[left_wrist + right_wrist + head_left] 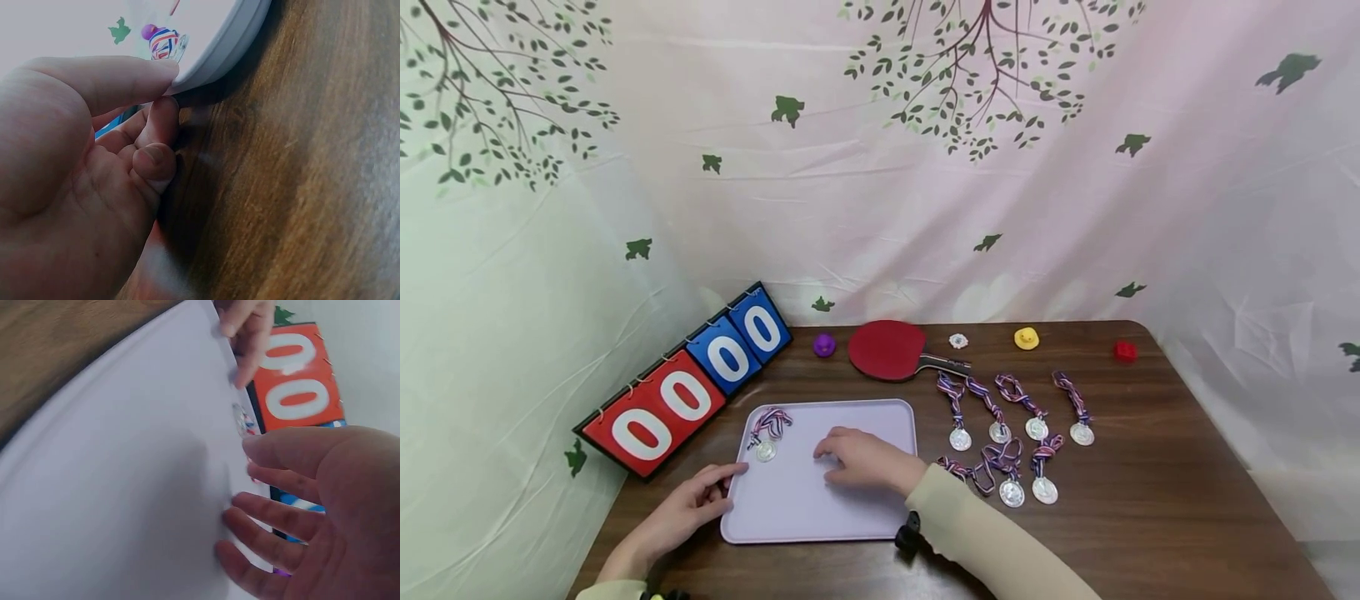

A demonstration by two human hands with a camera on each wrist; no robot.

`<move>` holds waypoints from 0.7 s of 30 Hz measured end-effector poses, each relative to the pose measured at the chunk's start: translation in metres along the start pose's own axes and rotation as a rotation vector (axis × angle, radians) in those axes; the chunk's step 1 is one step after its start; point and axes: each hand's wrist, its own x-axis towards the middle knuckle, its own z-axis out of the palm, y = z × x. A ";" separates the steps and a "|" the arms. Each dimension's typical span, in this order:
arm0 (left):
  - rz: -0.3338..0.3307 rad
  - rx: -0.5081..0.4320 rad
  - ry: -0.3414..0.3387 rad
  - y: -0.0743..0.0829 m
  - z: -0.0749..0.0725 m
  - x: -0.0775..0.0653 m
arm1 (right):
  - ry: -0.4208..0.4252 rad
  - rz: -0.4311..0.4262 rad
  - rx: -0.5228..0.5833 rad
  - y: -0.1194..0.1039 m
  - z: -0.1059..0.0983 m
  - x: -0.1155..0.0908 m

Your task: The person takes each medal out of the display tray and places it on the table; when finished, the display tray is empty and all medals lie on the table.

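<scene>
A pale lilac tray (820, 521) lies on the table. My left hand (692, 504) holds its left rim, the thumb and a finger at the edge and other fingers curled in the left wrist view (75, 162). Over the middle of the tray hovers my right hand (868, 458); the right wrist view shows its fingers (269, 512) loosely spread with nothing between them. One silver medal (766, 451) with a red, white and blue ribbon (771, 422) lies in the tray's upper left corner. To the right of the tray are several more such medals (1011, 492), some partly behind my right sleeve.
A flip scoreboard (688, 379) showing zeros leans at the left. Behind the tray are a purple duck (823, 345), a red table tennis paddle (887, 350), a small white object (958, 341), a yellow duck (1026, 337) and a red block (1124, 351).
</scene>
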 end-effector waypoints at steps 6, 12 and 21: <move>-0.007 -0.002 -0.005 -0.002 0.000 -0.001 | -0.012 0.030 -0.019 -0.010 0.015 0.029; -0.001 0.001 -0.014 -0.002 -0.001 -0.002 | -0.021 0.026 -0.072 -0.021 0.027 0.050; 0.015 0.014 -0.017 -0.001 -0.001 -0.001 | -0.004 0.014 -0.278 -0.032 0.035 0.061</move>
